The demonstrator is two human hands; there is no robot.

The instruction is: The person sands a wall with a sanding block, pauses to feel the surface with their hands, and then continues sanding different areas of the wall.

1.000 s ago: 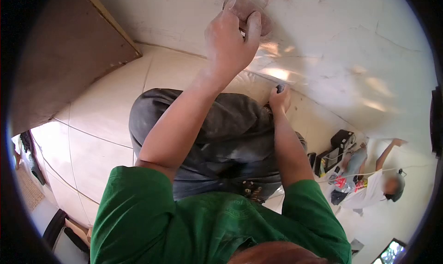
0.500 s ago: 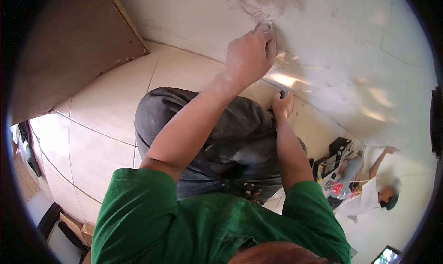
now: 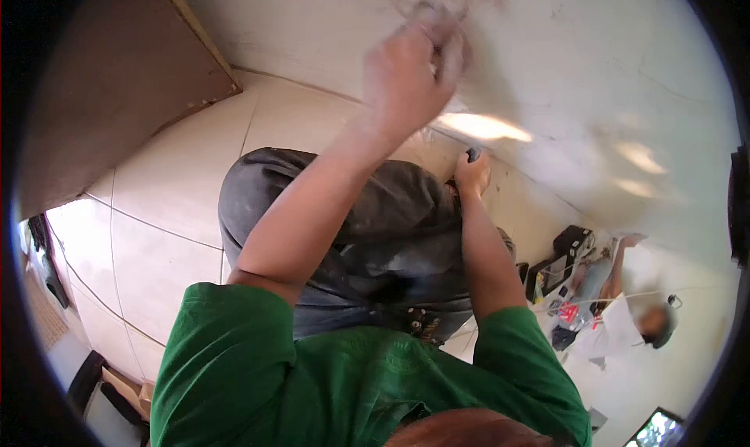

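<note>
My left hand (image 3: 410, 76) is closed in front of the pale wall (image 3: 562, 64), blurred by motion. Something small and greyish shows at its fingertips, too smeared to name. Brownish patches and scuffs mark the wall close to those fingers. Lower down, near the base of the wall, my right hand (image 3: 473, 173) is closed around a small dark object (image 3: 473, 155), whose end sticks out by the thumb. My right forearm rests beside my bent legs in dark, dusty trousers (image 3: 391, 205).
A brown panel (image 3: 117, 64) stands at the upper left. Cables cross the tiled floor (image 3: 172, 181). At the right, a person in a white top (image 3: 609, 334) reaches toward the wall, beside a black box (image 3: 573, 241) and scattered items. A lit screen (image 3: 658, 430) shows at the lower right.
My left hand has moved up and slightly left along the wall. My right hand has shifted slightly left, still closed on the dark object. The other person's arm has changed position.
</note>
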